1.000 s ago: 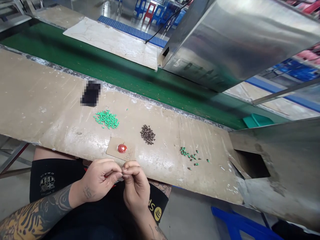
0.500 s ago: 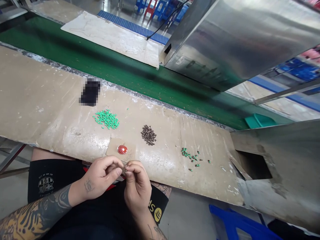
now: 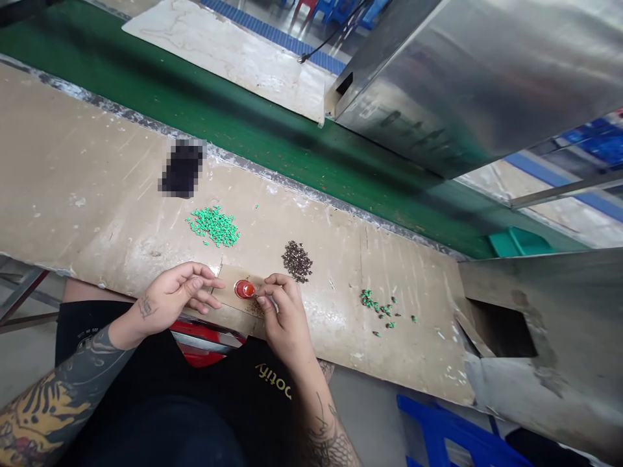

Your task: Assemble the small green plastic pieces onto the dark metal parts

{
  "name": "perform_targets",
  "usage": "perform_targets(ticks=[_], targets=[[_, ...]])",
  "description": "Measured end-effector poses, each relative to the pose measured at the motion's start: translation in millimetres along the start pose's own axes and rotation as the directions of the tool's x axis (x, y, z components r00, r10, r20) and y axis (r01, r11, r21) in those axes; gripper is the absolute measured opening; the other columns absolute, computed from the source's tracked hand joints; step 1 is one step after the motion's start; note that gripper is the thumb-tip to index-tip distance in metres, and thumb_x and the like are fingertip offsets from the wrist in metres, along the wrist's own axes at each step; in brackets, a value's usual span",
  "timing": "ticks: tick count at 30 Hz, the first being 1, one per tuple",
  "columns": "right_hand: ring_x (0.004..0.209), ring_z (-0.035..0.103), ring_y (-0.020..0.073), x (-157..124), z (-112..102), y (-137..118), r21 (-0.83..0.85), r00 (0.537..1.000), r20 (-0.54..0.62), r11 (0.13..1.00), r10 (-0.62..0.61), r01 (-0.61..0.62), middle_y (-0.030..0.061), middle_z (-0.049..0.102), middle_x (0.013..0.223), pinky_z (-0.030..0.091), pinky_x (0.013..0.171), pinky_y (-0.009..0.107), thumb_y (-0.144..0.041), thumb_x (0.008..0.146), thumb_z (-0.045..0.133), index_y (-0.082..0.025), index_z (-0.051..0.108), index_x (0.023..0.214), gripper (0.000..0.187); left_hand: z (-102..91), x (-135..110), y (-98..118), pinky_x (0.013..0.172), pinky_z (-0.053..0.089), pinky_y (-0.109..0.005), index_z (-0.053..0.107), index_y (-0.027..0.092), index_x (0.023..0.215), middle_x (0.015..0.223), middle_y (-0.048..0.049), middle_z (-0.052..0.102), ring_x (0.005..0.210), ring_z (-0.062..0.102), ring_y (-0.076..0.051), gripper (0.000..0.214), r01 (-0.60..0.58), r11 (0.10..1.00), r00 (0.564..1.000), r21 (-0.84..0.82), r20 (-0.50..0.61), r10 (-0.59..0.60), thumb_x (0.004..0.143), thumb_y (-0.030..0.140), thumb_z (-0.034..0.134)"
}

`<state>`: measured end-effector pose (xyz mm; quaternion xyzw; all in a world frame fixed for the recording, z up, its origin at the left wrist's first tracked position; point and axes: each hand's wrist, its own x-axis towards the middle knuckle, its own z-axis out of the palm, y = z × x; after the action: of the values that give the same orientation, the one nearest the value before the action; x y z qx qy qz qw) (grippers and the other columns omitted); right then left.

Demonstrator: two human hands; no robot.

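My left hand (image 3: 182,295) hovers at the table's front edge, its fingers apart and nothing between them. My right hand (image 3: 286,314) is closed in a pinch at the right side of a small round red dish (image 3: 238,289). Whatever small thing is between its fingertips is too tiny to name. The dish rests on a cardboard piece (image 3: 226,295) dotted with tiny brownish grains (image 3: 253,307). Behind lie a heap of small green pieces (image 3: 214,226) and a heap of small dark brown pieces (image 3: 296,261). Several green-and-brown pieces (image 3: 379,306) are scattered to the right.
A blurred-out dark object (image 3: 182,168) lies at the back left of the tabletop (image 3: 87,188). Beyond runs a green belt (image 3: 233,123) under a metal housing (image 3: 438,84). A metal panel with a hole (image 3: 501,327) borders the right. A blue stool (image 3: 452,431) stands at lower right.
My hands have parted from their pinch together near my lap. The right has moved forward to the red dish; the left has moved forward and opened. The view has shifted slightly.
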<state>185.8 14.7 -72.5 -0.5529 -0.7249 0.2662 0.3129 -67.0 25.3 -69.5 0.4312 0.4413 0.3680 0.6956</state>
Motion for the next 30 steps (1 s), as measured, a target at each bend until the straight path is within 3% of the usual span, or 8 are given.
perform_targets(ticks=[3,5,7,10,13,15,20,30], targets=[[0.108,0.053,0.0256,1.7,-1.1,2.0,-0.008,1.000,0.011,1.000,-0.003,0.003,0.0078,0.055,0.110,0.045,0.094,0.047,-0.015,0.098,0.050,-0.023,0.064,0.096,0.016,-12.6,8.6,-1.4,0.064,0.057,-0.031,0.059,0.018,0.109,0.092,-0.0067,0.076,0.071,0.072,-0.018,0.021,-0.139,0.871,0.983,0.471,-0.039,0.178,0.103,0.033,0.045],[0.109,0.053,0.0258,1.9,-1.5,2.8,-0.008,1.000,0.010,1.000,-0.002,0.002,0.0079,0.055,0.110,0.045,0.094,0.047,-0.016,0.099,0.051,-0.023,0.064,0.096,0.015,-19.2,17.8,-0.8,0.074,0.056,-0.036,0.064,0.019,0.106,0.088,-0.0058,0.075,0.080,0.071,-0.021,0.020,-0.210,0.608,0.952,0.766,0.018,0.306,0.101,0.026,0.046],[0.109,0.053,0.0261,1.3,-1.7,3.0,-0.005,1.000,0.010,1.000,-0.003,0.003,0.0081,0.055,0.110,0.045,0.094,0.048,-0.017,0.099,0.051,-0.023,0.064,0.095,0.015,-24.8,26.7,0.6,0.087,0.055,-0.042,0.068,0.019,0.103,0.096,-0.0082,0.075,0.096,0.069,-0.026,0.022,-0.279,0.414,0.925,0.867,0.126,0.359,0.100,0.024,0.047],[0.109,0.053,0.0261,-0.7,-2.5,3.6,0.001,1.000,0.003,1.000,-0.006,0.006,0.0079,0.055,0.110,0.045,0.094,0.048,-0.017,0.099,0.050,-0.023,0.063,0.095,0.015,-36.0,33.0,3.4,0.103,0.051,-0.047,0.069,0.019,0.113,0.115,-0.0092,0.073,0.115,0.065,-0.027,0.025,-0.361,0.420,0.895,0.833,0.183,0.407,0.102,0.030,0.049],[0.108,0.054,0.0255,-2.8,-3.8,5.0,-0.008,1.000,-0.009,1.000,-0.011,0.011,0.0074,0.055,0.109,0.046,0.093,0.047,-0.016,0.098,0.051,-0.023,0.062,0.095,0.014,-51.2,29.5,7.8,0.112,0.047,-0.047,0.068,0.020,0.122,0.130,-0.0083,0.069,0.125,0.061,-0.026,0.029,-0.322,0.489,0.850,0.811,0.019,0.527,0.102,0.033,0.051],[0.106,0.054,0.0254,-3.0,-4.0,5.8,-0.015,1.000,-0.008,1.000,-0.017,0.017,0.0072,0.056,0.109,0.047,0.092,0.046,-0.015,0.098,0.051,-0.024,0.063,0.095,0.014,-58.6,26.1,11.0,0.110,0.047,-0.047,0.069,0.020,0.120,0.128,-0.0088,0.069,0.122,0.062,-0.026,0.028,-0.271,0.445,0.820,0.854,-0.038,0.571,0.102,0.032,0.052],[0.107,0.053,0.0265,1.6,-1.7,3.8,-0.046,0.999,-0.004,0.998,-0.033,0.033,0.0080,0.056,0.109,0.047,0.092,0.048,-0.013,0.096,0.052,-0.023,0.064,0.094,0.016,-50.8,27.5,7.4,0.096,0.050,-0.045,0.074,0.018,0.108,0.104,-0.0087,0.072,0.103,0.061,-0.027,0.022,-0.250,0.214,0.882,0.944,0.132,0.452,0.101,0.029,0.055],[0.111,0.051,0.0279,8.1,-8.2,3.1,-0.105,0.998,0.049,0.993,-0.045,0.050,0.0094,0.054,0.115,0.047,0.096,0.051,-0.010,0.095,0.053,-0.024,0.065,0.096,0.018,-40.3,40.8,-4.4,0.086,0.048,-0.040,0.075,0.022,0.095,0.097,-0.0081,0.065,0.096,0.057,-0.026,0.021,-0.266,0.081,0.907,0.960,0.221,0.358,0.098,0.019,0.054]])
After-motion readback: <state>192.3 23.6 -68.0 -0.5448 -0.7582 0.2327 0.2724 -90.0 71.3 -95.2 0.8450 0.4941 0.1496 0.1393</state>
